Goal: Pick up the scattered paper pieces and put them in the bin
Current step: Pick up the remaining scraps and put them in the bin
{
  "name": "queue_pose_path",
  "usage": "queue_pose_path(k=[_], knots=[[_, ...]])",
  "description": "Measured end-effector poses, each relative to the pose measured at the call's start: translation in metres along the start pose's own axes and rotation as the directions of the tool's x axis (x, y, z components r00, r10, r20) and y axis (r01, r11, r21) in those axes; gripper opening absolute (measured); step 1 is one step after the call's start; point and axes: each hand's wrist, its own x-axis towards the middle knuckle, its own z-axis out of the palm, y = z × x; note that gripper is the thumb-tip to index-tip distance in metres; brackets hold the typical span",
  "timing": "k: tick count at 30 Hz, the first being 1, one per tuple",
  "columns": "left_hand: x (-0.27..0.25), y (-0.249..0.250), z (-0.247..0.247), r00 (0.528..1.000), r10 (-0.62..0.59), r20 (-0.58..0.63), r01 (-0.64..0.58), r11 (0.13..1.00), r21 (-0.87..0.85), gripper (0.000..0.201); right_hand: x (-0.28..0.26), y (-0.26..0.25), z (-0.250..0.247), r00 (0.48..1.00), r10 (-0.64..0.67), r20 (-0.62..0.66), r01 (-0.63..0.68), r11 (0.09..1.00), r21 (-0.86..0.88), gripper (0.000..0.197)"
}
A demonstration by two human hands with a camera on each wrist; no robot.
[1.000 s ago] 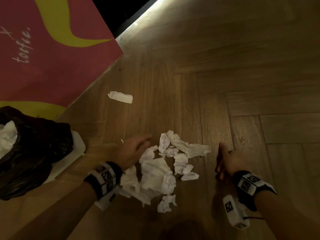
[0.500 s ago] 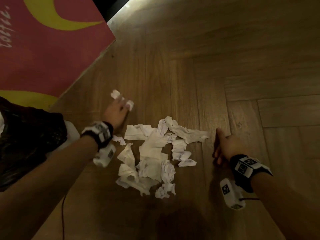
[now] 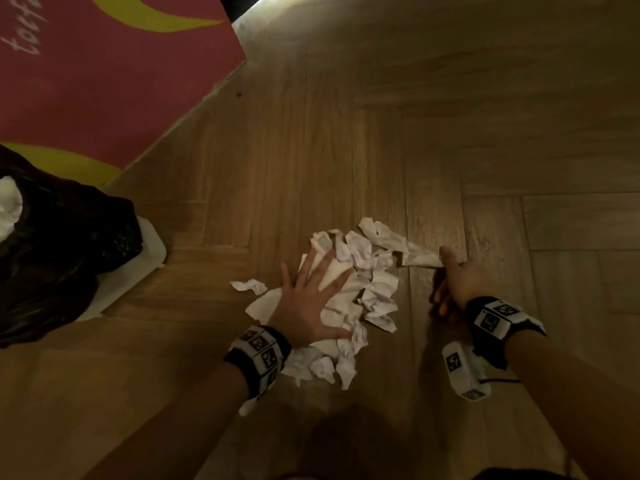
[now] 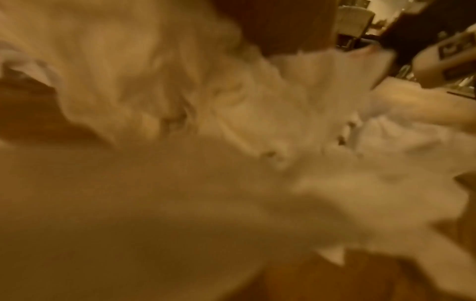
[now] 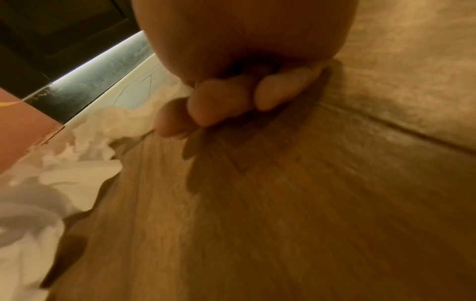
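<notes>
Several crumpled white paper pieces lie in a pile [image 3: 377, 282] on the wooden floor. My left hand [image 3: 311, 292] lies flat on the pile's left half, fingers spread and pressing down. One small piece [image 3: 251, 285] sits apart, just left of that hand. My right hand [image 3: 453, 282] stands on its edge against the pile's right side, fingers loosely curled and holding nothing, its thumb touching a long paper strip [image 3: 420, 258]. The bin [image 3: 52, 254], lined with a black bag, stands at the left. The left wrist view is blurred and filled with paper [image 4: 283, 122]. Right-hand fingertips [image 5: 219, 106] rest on the floor beside the paper [image 5: 77, 173].
A red panel with yellow shapes [image 3: 104, 81] stands on the floor at the upper left, behind the bin. The bin's white base [image 3: 145, 261] juts toward the pile. A dark gap with a light strip [image 3: 249, 8] runs along the top. Bare wooden floor [image 3: 485, 133] lies beyond and right.
My left hand reached out to the lone far piece, then came back to lie flat on the pile; that piece is gone from its spot. My right hand edged against the pile.
</notes>
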Motion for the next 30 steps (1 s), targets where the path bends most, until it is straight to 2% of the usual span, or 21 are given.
queue_pose_path(k=[2,4,5,7,10,13,15,17,19,20,22,24,25,27,28,30], knots=[[-0.004,-0.006,0.006,0.997,0.048,-0.056,-0.052,0.996,-0.072,0.081,0.002,0.001,0.001,1.000,-0.008,-0.006,0.008,1.000,0.006,0.091],[-0.014,-0.010,0.005,0.972,0.133,-0.191,-0.176,0.957,-0.230,0.049,0.000,0.000,0.002,1.000,-0.002,-0.005,0.002,1.000,0.017,0.092],[-0.020,-0.012,0.007,0.960,0.155,-0.233,-0.216,0.939,-0.268,0.042,-0.001,-0.001,0.002,1.000,0.002,-0.011,-0.002,1.000,0.018,0.092],[-0.032,-0.010,0.006,0.964,0.129,-0.231,-0.208,0.909,-0.362,0.051,-0.004,-0.005,0.001,1.000,0.010,-0.020,-0.009,1.000,0.005,0.091],[-0.047,-0.011,-0.012,0.985,-0.033,-0.172,-0.058,0.864,-0.500,0.051,-0.015,-0.014,0.000,0.998,0.056,0.009,-0.056,0.998,0.017,0.087],[-0.065,-0.023,-0.047,0.972,-0.168,-0.167,0.056,0.849,-0.525,0.044,-0.026,-0.023,-0.004,0.991,0.117,0.062,-0.116,0.993,-0.024,0.082],[-0.084,-0.034,-0.085,0.951,-0.173,-0.255,0.020,0.860,-0.511,0.034,-0.032,-0.040,-0.006,0.984,0.145,0.108,-0.130,0.983,-0.133,0.069],[-0.104,-0.049,-0.129,0.919,-0.212,-0.331,0.022,0.868,-0.496,0.026,-0.043,-0.064,-0.008,0.987,0.107,0.119,-0.064,0.946,-0.319,0.042],[-0.123,-0.071,-0.170,0.859,-0.350,-0.374,0.086,0.818,-0.568,0.022,-0.045,-0.094,-0.010,0.997,0.008,0.071,0.026,0.885,-0.465,0.027],[-0.135,-0.085,-0.186,0.807,-0.448,-0.384,0.114,0.757,-0.643,0.020,-0.039,-0.111,-0.008,0.997,-0.047,0.055,0.066,0.890,-0.451,0.028],[-0.163,-0.120,-0.211,0.672,-0.632,-0.386,0.122,0.609,-0.784,0.019,-0.040,-0.145,-0.002,0.984,-0.176,0.022,0.168,0.889,-0.425,0.023],[-0.196,-0.152,-0.228,0.533,-0.739,-0.412,0.127,0.551,-0.825,0.023,-0.055,-0.178,0.012,0.963,-0.270,-0.006,0.233,0.839,-0.492,0.020],[-0.212,-0.165,-0.235,0.487,-0.760,-0.430,0.138,0.553,-0.821,0.025,-0.075,-0.193,0.021,0.950,-0.313,0.013,0.275,0.814,-0.512,0.021],[-0.241,-0.183,-0.246,0.435,-0.752,-0.496,0.116,0.593,-0.797,0.023,-0.105,-0.214,0.043,0.934,-0.345,0.095,0.340,0.771,-0.538,0.025],[-0.251,-0.191,-0.251,0.416,-0.729,-0.544,0.095,0.630,-0.771,0.018,-0.118,-0.220,0.053,0.927,-0.352,0.132,0.363,0.747,-0.557,0.027],[-0.263,-0.204,-0.259,0.359,-0.687,-0.632,0.141,0.709,-0.691,0.012,-0.143,-0.229,0.076,0.907,-0.363,0.212,0.414,0.685,-0.599,0.029]])
